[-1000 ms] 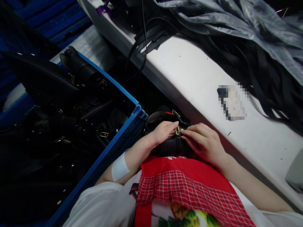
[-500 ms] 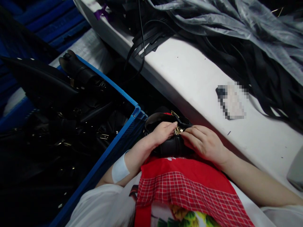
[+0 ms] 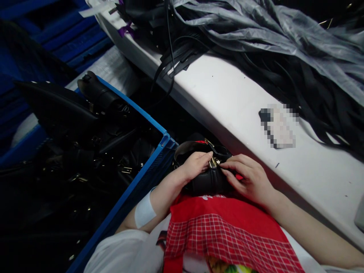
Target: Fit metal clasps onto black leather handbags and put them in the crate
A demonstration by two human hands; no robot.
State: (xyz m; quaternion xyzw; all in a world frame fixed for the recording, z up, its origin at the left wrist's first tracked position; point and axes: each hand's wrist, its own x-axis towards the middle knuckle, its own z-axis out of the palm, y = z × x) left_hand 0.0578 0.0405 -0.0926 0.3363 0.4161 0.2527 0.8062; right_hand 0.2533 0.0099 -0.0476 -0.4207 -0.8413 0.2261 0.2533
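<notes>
Holding black bag (image 3: 210, 182) beside blue crate (image 3: 133, 185) heaped with dark bags (image 3: 71, 115).

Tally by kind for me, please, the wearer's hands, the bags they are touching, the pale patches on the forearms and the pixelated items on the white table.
Hands: 2, left hand and right hand
Black bag: 1
Pale patch: 1
Pixelated item: 1
Total: 5

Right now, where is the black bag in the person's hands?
In the head view, the black bag is just right of centre, above the red apron, between the blue crate on the left and the white table on the right.
</notes>
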